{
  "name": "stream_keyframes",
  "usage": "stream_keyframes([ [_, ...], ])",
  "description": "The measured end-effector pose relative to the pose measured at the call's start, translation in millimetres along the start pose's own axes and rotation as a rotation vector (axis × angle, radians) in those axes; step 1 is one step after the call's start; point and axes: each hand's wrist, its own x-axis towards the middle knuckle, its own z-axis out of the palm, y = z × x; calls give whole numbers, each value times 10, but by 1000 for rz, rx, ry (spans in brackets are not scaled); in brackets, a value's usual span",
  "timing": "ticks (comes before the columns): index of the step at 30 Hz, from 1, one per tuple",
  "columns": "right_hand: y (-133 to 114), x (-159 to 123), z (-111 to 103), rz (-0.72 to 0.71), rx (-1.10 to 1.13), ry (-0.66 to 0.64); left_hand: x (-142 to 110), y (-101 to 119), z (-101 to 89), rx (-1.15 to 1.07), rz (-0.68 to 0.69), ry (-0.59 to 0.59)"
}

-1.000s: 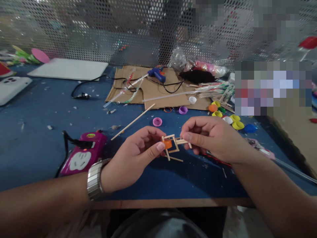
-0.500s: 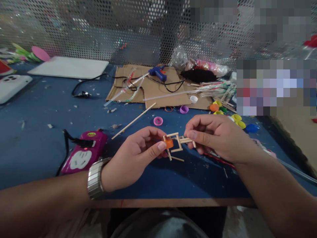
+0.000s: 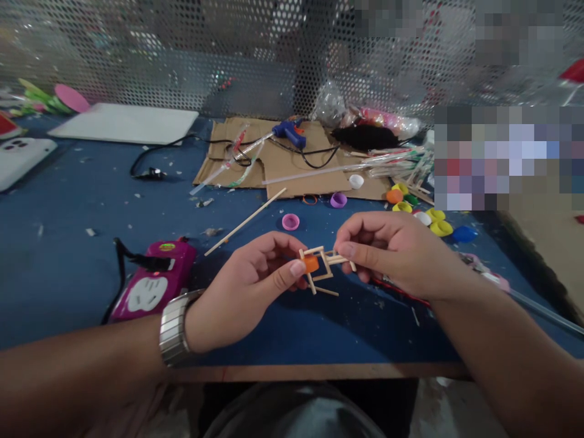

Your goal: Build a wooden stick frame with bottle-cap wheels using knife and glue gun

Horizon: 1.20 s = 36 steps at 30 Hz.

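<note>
Between thumb and fingers, my left hand [image 3: 255,286] pinches an orange bottle cap [image 3: 311,263] with thin wooden sticks around it. My right hand [image 3: 387,255] grips the stem of a small wooden stick frame [image 3: 327,267], whose forked end reaches to the cap and its sticks. Whether the two pieces are joined I cannot tell. One thin stick [image 3: 326,292] juts out below the frame. My fingers hide part of both pieces. Beyond the hands lie a pink cap [image 3: 291,222] and a purple cap [image 3: 338,200] on the blue table.
A long wooden stick [image 3: 246,221] and a magenta power strip [image 3: 157,277] lie left. Behind, a blue glue gun [image 3: 290,132] rests on cardboard [image 3: 301,173] with its cable. Several coloured caps [image 3: 402,207] and bundled sticks [image 3: 406,159] are at the right. A perforated metal screen [image 3: 255,61] stands behind.
My right hand has moved slightly left, bringing the stick frame closer to the orange cap. The left hand has barely moved.
</note>
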Motion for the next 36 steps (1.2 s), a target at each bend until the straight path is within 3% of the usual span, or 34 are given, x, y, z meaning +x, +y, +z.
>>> stream_keyframes([
  [30,-14,4,-1,-19,30,-1,18,-21,-7,-100,-55,-63],
  [36,-2,-6,7,-47,-17,10,13,-69,-22,-228,-96,-98],
])
